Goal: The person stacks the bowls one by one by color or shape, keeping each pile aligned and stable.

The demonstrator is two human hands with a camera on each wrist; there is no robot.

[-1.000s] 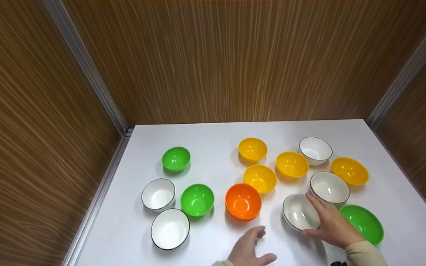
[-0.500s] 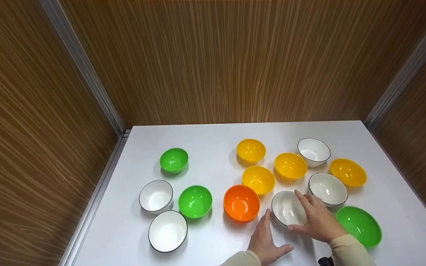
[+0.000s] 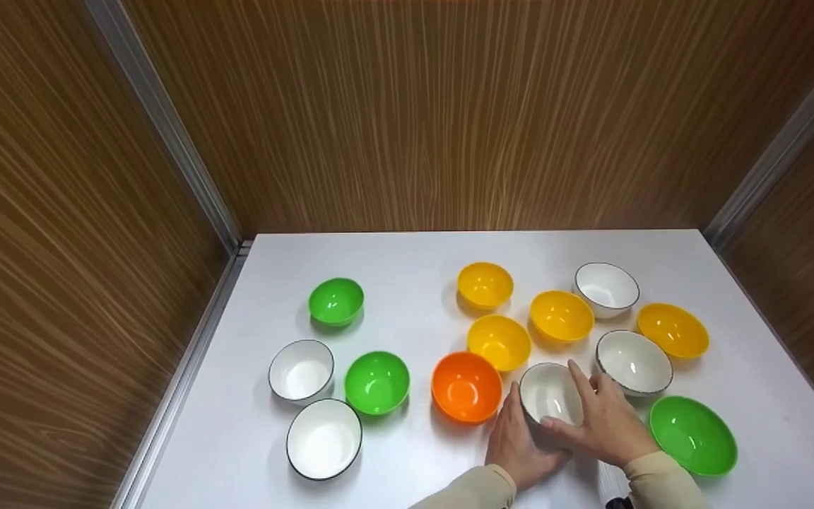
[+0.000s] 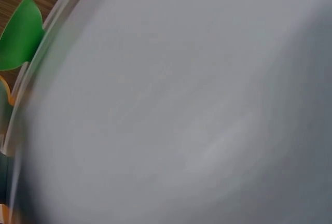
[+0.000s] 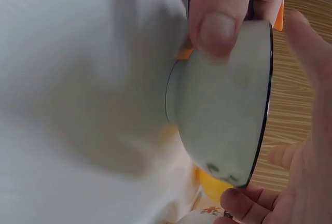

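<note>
Between both hands is a white bowl (image 3: 547, 396) with a dark rim, slightly tilted in the head view. The right hand (image 3: 608, 424) grips its right side, thumb toward the near side and fingers at the rim. The left hand (image 3: 520, 445) holds its left and near side; in the right wrist view a thumb (image 5: 218, 32) presses the outer wall of this bowl (image 5: 223, 99), and small dark marks show near its rim. Just left of the hands stands an orange bowl (image 3: 466, 389). The left wrist view is mostly a blurred pale surface, with a green bowl (image 4: 21, 37) at its edge.
Yellow bowls (image 3: 499, 343) stand behind the hands. To the right are a white bowl (image 3: 634, 362) and a green bowl (image 3: 693, 435). More green (image 3: 377, 383) and white bowls (image 3: 324, 438) stand left. Wood-grain panels (image 3: 435, 127) enclose the white table (image 3: 407, 254).
The right hand has moved the white bowl leftward, toward the orange bowl. The left hand has come up and right from beside it and now holds the bowl too.
</note>
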